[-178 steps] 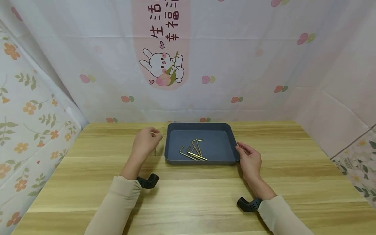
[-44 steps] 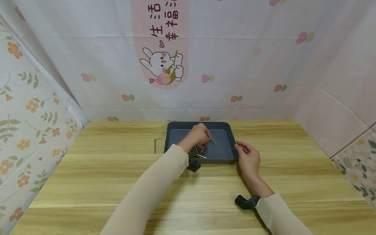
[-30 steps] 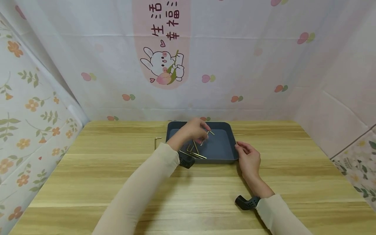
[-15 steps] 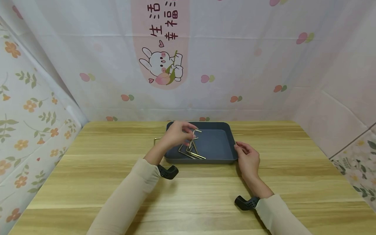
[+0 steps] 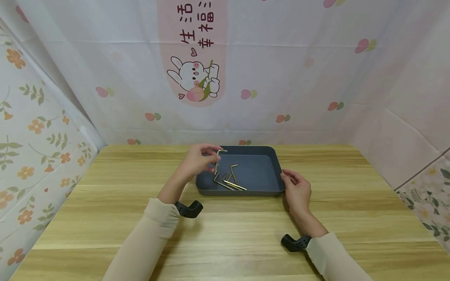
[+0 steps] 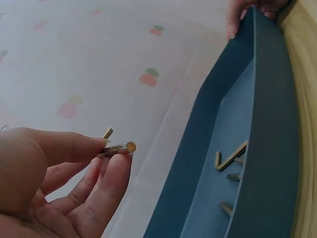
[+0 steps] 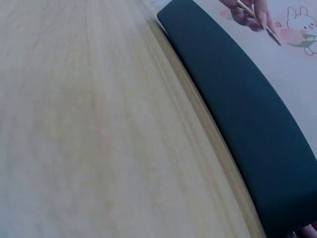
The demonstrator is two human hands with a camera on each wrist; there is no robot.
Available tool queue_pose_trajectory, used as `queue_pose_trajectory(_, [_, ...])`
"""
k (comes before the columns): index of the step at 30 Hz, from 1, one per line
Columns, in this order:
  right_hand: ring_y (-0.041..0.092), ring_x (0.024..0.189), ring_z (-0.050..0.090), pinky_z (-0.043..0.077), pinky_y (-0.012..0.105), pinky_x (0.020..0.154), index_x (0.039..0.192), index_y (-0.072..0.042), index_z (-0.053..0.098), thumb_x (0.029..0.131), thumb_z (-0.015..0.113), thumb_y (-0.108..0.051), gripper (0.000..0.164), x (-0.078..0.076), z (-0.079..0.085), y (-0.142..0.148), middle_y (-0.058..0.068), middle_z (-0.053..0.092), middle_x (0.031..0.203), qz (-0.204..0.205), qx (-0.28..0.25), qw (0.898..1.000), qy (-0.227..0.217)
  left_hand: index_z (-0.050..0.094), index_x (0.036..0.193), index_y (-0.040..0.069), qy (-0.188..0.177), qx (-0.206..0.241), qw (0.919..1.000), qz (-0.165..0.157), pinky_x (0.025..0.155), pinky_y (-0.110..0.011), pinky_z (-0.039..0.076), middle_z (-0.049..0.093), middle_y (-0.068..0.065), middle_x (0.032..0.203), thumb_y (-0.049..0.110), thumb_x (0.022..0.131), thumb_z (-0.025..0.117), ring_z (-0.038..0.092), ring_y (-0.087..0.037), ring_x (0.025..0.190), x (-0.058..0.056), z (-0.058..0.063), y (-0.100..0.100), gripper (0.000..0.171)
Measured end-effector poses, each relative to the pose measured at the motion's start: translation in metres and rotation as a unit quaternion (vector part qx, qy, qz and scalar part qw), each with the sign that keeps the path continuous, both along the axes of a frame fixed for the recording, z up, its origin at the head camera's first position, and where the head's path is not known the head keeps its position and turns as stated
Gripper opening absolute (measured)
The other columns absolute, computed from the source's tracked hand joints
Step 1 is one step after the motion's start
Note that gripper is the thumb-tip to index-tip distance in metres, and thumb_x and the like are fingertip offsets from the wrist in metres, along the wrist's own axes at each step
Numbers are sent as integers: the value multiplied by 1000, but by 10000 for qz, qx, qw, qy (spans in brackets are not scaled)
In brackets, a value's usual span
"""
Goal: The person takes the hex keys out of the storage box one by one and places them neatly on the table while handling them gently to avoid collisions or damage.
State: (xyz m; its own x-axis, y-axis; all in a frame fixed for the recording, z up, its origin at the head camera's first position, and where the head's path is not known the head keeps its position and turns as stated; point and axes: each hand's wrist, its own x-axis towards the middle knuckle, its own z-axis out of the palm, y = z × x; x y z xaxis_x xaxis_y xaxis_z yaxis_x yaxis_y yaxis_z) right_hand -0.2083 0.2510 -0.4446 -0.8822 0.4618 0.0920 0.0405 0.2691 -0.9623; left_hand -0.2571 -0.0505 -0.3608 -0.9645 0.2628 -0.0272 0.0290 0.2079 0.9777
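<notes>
My left hand (image 5: 197,162) pinches a brass-coloured hex key (image 5: 223,150) between thumb and fingers, above the left side of a blue-grey tray (image 5: 242,193). In the left wrist view, the key's six-sided end (image 6: 131,147) points toward the camera, its short arm behind. Several more hex keys (image 5: 233,174) lie in the tray, some crossing near its front left. My right hand (image 5: 298,191) grips the tray's right edge with thumb and fingers. The single key seen on the table earlier is hidden behind the left hand.
The tray stands near the back of a wooden table (image 5: 242,242), close to a printed curtain (image 5: 281,70). Another floral curtain (image 5: 31,156) hangs at the left. Each wrist wears a black camera mount (image 5: 191,209).
My left hand has lifted one hex key from the tray and carried it leftward to the tray's left side. Earlier it left another on the table. The right hand stays at the tray edge.
</notes>
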Motion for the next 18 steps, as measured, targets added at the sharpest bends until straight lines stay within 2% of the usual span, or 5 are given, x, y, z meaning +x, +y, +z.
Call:
queue_pose_trajectory(5, [-9,76,60,43,12,58,118,-8,74,97,68,-22,26,0,-2,0,-11,74,92,22,35,10000,-7,66,128,3,-39,38,9995,317,66,-37,64,61,-2,92,4,95,65,66,-17,79,6,-5,-13,33])
queue_pose_trajectory(10, [-7,79,62,43,12,58,118,-10,74,97,67,-23,26,2,-5,0,-25,68,85,12,34,10000,-76,66,129,6,-133,-22,9987,484,72,-43,65,61,-3,95,7,96,66,66,-16,80,6,-15,-21,33])
queue_pose_trajectory(13, [-6,79,62,42,13,57,119,-10,74,98,67,-24,26,2,-6,1,-32,64,80,26,73,9999,-86,66,129,6,-115,-25,9983,568,69,-38,65,61,-3,96,8,96,66,66,-16,80,6,-17,-24,33])
queue_pose_trajectory(18, [-11,80,61,45,9,62,119,-8,74,98,67,-22,27,0,-5,2,-33,63,80,24,169,9999,20,67,127,6,-194,-30,9975,677,65,-32,63,61,-4,99,8,96,66,65,-17,82,7,-17,-29,32])
